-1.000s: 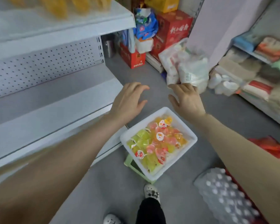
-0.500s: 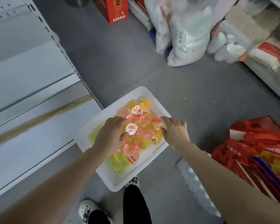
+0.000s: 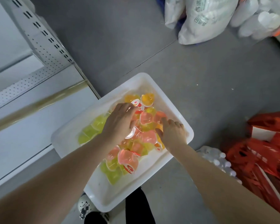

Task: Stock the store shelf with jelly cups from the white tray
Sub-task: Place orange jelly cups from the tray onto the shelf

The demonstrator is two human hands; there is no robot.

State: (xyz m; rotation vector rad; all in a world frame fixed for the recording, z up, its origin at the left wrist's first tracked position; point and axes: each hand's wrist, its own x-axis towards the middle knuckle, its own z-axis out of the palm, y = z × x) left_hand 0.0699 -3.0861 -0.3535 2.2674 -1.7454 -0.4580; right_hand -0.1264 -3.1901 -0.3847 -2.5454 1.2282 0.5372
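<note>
Head view: white tray (image 3: 102,194), jelly cups (image 3: 128,159) heaped in its middle. Left hand (image 3: 120,122) over the heap, fingers curled round cups. Right hand (image 3: 173,133) at tray's right edge, fingers dug in (grip hidden, cannot tell).

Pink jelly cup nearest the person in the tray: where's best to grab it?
Pinch the pink jelly cup across its rounded body, from above: it lies tipped on its side atop the pile in the white tray, lid turned sideways, flanks exposed.
</note>
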